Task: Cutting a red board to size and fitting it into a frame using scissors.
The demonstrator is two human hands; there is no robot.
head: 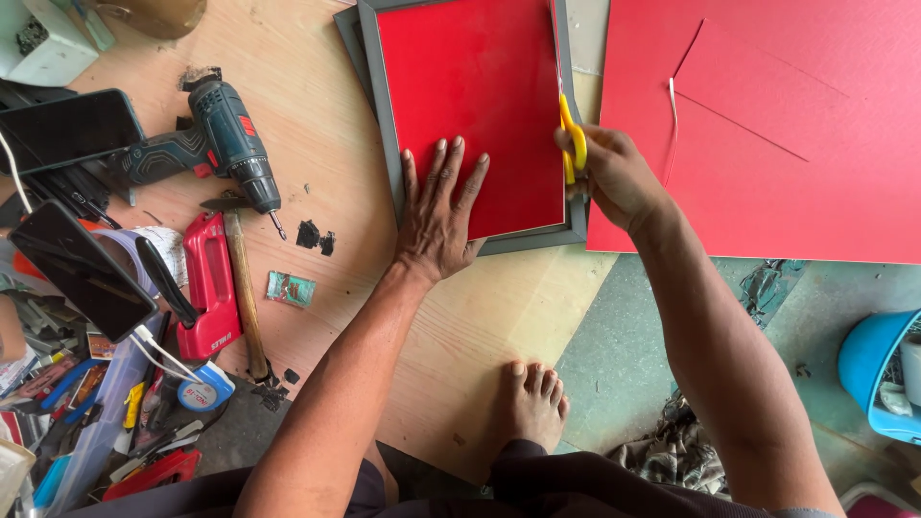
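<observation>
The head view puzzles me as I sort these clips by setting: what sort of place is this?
Probably a small framing or craft workshop, worked at floor level. A cordless drill, a hammer and a red staple gun lie on a plywood board, while the right hand holds yellow scissors by a grey frame.

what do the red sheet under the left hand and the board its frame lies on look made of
Red sheet: likely matte card or thick paper; flat, even colour, thin cut edge. Board: looks like bare plywood, pale with visible grain, unfinished.
</observation>
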